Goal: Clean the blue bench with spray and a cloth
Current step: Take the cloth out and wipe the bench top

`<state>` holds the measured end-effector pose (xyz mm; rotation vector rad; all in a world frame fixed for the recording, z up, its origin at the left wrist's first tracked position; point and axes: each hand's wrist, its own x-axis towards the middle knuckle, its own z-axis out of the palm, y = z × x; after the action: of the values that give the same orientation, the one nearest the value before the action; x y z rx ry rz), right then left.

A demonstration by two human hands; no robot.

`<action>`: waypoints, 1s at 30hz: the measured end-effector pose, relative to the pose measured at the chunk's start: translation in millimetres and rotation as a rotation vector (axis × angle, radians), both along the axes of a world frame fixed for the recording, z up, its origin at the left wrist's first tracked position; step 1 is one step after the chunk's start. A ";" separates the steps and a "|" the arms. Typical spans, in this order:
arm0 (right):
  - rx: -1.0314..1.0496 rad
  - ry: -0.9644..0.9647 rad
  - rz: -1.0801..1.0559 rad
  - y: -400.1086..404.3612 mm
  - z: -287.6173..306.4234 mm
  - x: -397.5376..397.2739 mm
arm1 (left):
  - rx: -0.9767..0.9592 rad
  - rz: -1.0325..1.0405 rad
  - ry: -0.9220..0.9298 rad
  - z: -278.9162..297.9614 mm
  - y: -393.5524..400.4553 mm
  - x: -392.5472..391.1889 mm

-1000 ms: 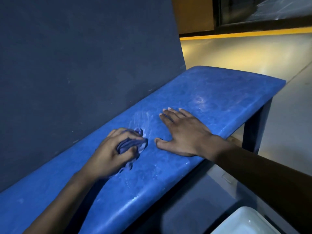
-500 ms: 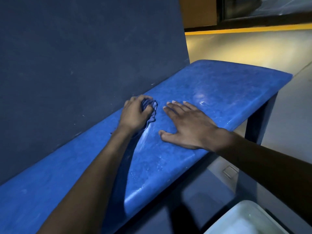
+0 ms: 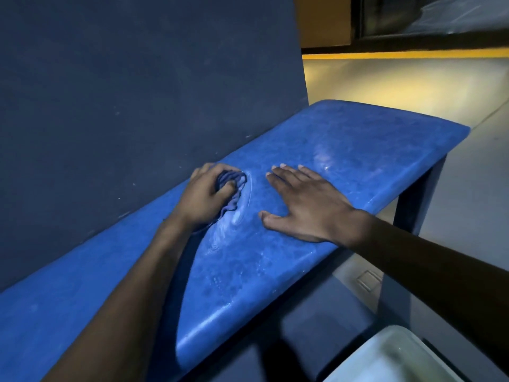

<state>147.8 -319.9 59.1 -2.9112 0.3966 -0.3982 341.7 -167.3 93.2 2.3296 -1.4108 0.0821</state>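
Wet seat, leaning weight: watch that bracing palm.

Left hand bunches the cloth against the blue bench by the back panel; right hand lies flat, fingers spread, holding nothing. On this slick film it could skid, and that far end might go unwiped.

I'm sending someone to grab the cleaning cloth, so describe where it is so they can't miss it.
Find the long blue bench against the dark wall. Halfway along its seat, near the wall, the left hand grips a cloth. It is the only crumpled, folded thing there, a duller blue than the seat.
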 end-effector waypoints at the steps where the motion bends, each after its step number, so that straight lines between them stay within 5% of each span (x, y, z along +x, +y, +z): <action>1: 0.001 0.002 0.002 0.2 0.1 -0.4 | 0.018 -0.020 0.004 1.3 -6.3 -0.5; 7: -0.009 0.006 0.002 0.2 -1.0 -0.8 | 0.132 -0.361 0.120 19.7 75.6 -41.0; 11: 0.007 0.004 -0.002 2.0 -2.4 0.6 | 0.072 -0.302 0.157 21.3 88.5 -18.1; 17: 0.000 0.026 0.002 1.1 1.4 -0.8 | -0.071 0.015 0.022 5.2 -34.3 9.9; 23: -0.010 0.024 0.004 0.1 -0.7 0.4 | -0.013 -0.195 0.208 13.6 0.8 -32.7; 30: -0.011 0.019 -0.007 1.2 -2.6 1.4 | 0.063 -0.356 0.118 17.7 87.3 -40.1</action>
<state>149.2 -318.8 56.5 -2.9274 0.4084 -0.3757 301.6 -80.1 110.9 2.0561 -1.7617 -0.2012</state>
